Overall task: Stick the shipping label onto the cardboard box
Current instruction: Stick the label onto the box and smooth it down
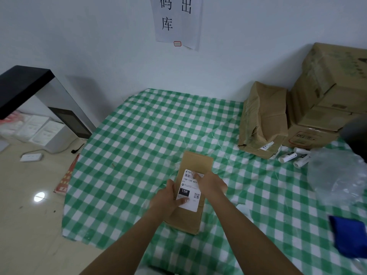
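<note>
Fingers (195, 176) of the right hand (211, 185) press flat on the top of the shipping label (190, 190), while the left hand (168, 199) grips the cardboard box (195, 161) edge, thumb on the label's lower corner. Box and label lie mid-surface on the green checked cloth (139, 145).

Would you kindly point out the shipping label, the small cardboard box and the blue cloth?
shipping label (191, 192): head view, printed middle.
cardboard box (198, 160): head view, bare far end.
blue cloth (350, 236): head view, centre.
</note>
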`<state>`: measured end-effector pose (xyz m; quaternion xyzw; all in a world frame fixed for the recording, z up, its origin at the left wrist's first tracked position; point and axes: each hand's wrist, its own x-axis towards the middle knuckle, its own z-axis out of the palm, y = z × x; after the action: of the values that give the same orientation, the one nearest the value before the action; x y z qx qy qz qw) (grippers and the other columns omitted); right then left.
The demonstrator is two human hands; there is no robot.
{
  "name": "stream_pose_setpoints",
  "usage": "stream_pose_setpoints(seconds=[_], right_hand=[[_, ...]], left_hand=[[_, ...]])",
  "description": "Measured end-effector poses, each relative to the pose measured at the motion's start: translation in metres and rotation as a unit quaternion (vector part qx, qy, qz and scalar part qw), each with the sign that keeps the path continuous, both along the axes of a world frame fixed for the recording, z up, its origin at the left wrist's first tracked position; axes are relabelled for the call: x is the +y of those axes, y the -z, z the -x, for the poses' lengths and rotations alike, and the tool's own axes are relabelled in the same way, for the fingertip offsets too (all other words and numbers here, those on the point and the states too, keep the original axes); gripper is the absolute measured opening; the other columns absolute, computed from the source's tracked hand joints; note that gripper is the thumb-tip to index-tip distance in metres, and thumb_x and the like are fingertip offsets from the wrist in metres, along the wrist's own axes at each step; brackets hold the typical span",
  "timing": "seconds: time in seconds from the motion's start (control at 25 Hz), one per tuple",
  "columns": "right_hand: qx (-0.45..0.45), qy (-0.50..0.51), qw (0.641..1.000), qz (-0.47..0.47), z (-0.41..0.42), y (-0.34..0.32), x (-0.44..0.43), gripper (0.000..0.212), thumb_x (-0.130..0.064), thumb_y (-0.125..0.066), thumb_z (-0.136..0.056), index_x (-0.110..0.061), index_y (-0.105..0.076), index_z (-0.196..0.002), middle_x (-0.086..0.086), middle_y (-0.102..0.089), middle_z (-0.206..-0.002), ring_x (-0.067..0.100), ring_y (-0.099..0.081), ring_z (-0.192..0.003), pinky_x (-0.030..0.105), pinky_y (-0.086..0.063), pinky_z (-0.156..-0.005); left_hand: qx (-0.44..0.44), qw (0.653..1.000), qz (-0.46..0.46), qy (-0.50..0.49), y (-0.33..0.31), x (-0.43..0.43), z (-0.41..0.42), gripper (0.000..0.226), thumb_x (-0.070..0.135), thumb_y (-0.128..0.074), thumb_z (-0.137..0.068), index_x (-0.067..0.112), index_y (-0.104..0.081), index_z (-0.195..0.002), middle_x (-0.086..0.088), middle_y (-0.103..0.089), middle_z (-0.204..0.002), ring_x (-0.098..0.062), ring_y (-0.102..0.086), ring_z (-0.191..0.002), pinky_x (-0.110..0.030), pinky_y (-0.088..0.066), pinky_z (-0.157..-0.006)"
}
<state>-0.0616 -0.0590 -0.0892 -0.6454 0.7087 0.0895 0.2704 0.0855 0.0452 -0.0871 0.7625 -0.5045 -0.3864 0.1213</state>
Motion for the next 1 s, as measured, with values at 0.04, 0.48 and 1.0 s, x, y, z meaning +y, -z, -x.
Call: stream_pose_setpoints(seconds=[0.04,0.48,1.0], right_hand=[[-0.003,0.002,1.0,-0.001,0.0,-0.001,-0.001,0.067,-0.072,-0.034,-0.088,-0.015,-0.065,-0.108,0.005,-0.069,-0.104,0.025,-0.065,-0.095,0.033,-0.045,-0.072],[-0.044,0.037,0.998,-0.025,0.0,0.001,-0.003,0.07,-0.078,-0.029,-0.084,-0.023,-0.068,-0.099,0.003,-0.071,-0.087,0.023,-0.069,-0.077,0.033,-0.053,-0.077],[-0.119,0.02,0.991,-0.064,0.01,-0.01,-0.002,0.066,-0.077,-0.04,-0.081,-0.017,-0.063,-0.069,-0.002,-0.065,-0.055,0.016,-0.068,-0.068,0.034,-0.053,-0.077]], left_hand=[[0.0,1.0,0.001,0.001,0.0,0.0,0.0,0.055,0.059,-0.07,-0.074,0.024,-0.034,-0.096,0.0,-0.07,-0.096,-0.02,-0.068,-0.085,-0.045,-0.057,-0.076],[-0.002,1.0,0.006,0.0,0.001,0.0,0.002,0.053,0.057,-0.071,-0.075,0.025,-0.034,-0.096,0.002,-0.07,-0.1,-0.019,-0.068,-0.087,-0.041,-0.057,-0.077],[-0.142,0.977,-0.061,0.147,-0.023,-0.045,-0.006,0.047,0.063,-0.055,-0.084,0.027,-0.06,-0.115,0.005,-0.072,-0.105,-0.016,-0.068,-0.096,-0.032,-0.054,-0.083]])
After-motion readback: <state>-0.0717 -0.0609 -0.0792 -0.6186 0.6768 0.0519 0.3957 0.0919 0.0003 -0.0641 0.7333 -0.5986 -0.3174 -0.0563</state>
